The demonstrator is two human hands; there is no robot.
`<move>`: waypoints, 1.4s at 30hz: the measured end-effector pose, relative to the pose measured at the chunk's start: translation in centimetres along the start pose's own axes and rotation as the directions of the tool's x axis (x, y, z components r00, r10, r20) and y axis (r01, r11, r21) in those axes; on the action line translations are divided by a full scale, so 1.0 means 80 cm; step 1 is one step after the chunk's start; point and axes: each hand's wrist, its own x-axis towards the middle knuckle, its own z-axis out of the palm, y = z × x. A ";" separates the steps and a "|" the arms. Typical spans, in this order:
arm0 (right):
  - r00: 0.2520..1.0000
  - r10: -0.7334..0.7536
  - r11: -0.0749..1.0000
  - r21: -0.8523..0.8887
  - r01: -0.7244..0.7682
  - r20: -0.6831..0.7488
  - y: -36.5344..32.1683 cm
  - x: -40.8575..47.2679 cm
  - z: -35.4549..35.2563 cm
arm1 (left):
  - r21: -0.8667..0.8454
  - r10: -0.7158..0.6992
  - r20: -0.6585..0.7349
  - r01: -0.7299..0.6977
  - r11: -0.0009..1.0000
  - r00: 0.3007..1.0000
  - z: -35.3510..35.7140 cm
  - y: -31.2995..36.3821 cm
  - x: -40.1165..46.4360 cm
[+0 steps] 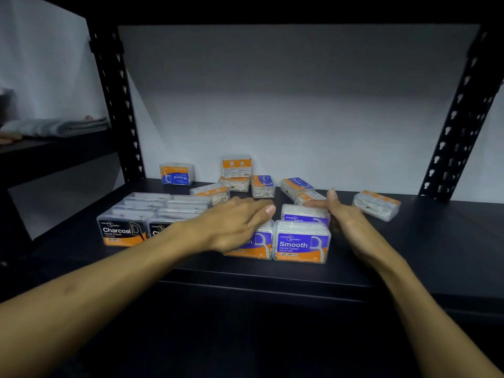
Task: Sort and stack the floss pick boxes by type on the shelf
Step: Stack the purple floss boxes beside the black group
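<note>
1. Two clear plastic purple-labelled Smooth boxes (301,242) stand at the black shelf (409,241) front; light, stiff, slippery.
2. Left hand (234,222) rests flat on one; right hand (351,225) open beside; pinch short sides.

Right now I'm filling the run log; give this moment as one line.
left hand: open, on Smooth box | right hand: open beside second Smooth box | Charcoal boxes: grouped left | Round boxes: scattered behind

You've got two hands in view. Charcoal boxes (124,230): two labels show in front, about six clear tops behind, exact count unclear. Smooth boxes (301,244): three visible. Round boxes (176,174): three readable. Loose orange-labelled boxes (376,204): about five, type unreadable.
</note>
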 end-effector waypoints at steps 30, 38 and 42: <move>0.991 -0.057 0.983 -0.167 0.076 0.117 -0.011 -0.023 0.016 | -0.731 -0.623 -0.530 0.062 0.680 0.575 0.056 0.012 0.002; 0.990 -0.072 0.985 -0.149 0.090 0.124 -0.011 -0.025 0.015 | -0.830 -0.687 -0.359 0.120 0.544 0.631 0.062 0.008 -0.002; 0.990 -0.069 0.985 -0.148 0.088 0.125 -0.010 -0.026 0.015 | -0.861 -0.684 -0.315 0.106 0.498 0.658 0.061 0.009 -0.002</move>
